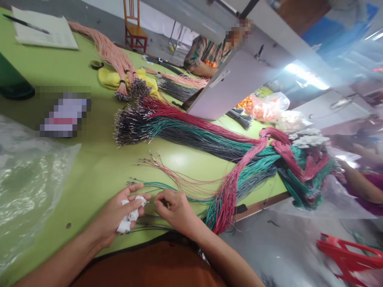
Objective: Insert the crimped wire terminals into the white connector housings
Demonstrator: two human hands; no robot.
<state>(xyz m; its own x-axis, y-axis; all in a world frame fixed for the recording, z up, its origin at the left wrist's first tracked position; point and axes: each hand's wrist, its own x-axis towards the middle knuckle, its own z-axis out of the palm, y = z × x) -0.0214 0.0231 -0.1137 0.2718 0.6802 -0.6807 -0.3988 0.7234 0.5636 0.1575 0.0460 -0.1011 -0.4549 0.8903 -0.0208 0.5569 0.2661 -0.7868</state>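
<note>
My left hand (pixel 112 215) is palm up at the near edge of the table, its fingers curled round several small white plastic pieces (pixel 130 217). Between its thumb and forefinger, a small dark tip pokes out toward my right hand (pixel 176 207). That hand is closed in a pinch just to the right; whatever lies between its fingertips is too small to make out. Loose green wires (pixel 167 185) with metal ends run behind both hands, and thin pink-red wires (pixel 179 177) fan out farther back. Some dark wires (pixel 152 228) pass below the hands.
Thick red (pixel 197 124), green (pixel 175 124) and black wire bundles (pixel 203 145) stretch across the green table (pixel 98 171). A clear plastic bag (pixel 32 187) lies left, near a phone (pixel 66 115). Behind a grey panel (pixel 221 87) sits a person (pixel 206 56); another person's arm (pixel 362 185) shows right.
</note>
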